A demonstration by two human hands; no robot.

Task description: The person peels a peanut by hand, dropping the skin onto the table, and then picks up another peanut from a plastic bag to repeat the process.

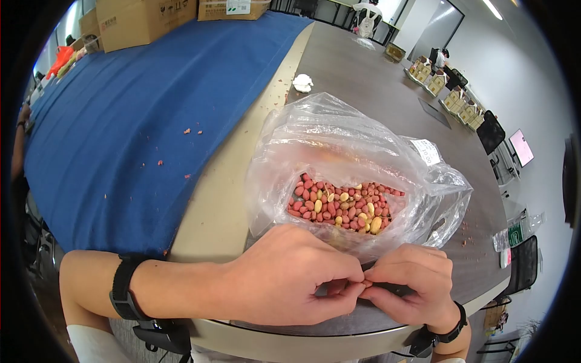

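Observation:
My left hand [302, 278] and my right hand [411, 281] meet at the table's near edge, thumb and forefinger of each pinched together. A small peanut [367, 283] seems to be held between the touching fingertips, mostly covered by them. Just beyond the hands lies a clear plastic bag [339, 130], its mouth spread wide. Inside it are many red-skinned peanuts [333, 206], with several pale, skinless ones among them. A white label [426, 152] is stuck on the bag's right side.
Blue cloth [151, 103] covers the left table, with bits of red skin [187, 130] scattered over it. A crumpled white tissue [302, 83] lies behind the bag. Cardboard boxes [145, 24] stand at the far left. To the right are a plastic bottle [514, 235] and a black chair [525, 266].

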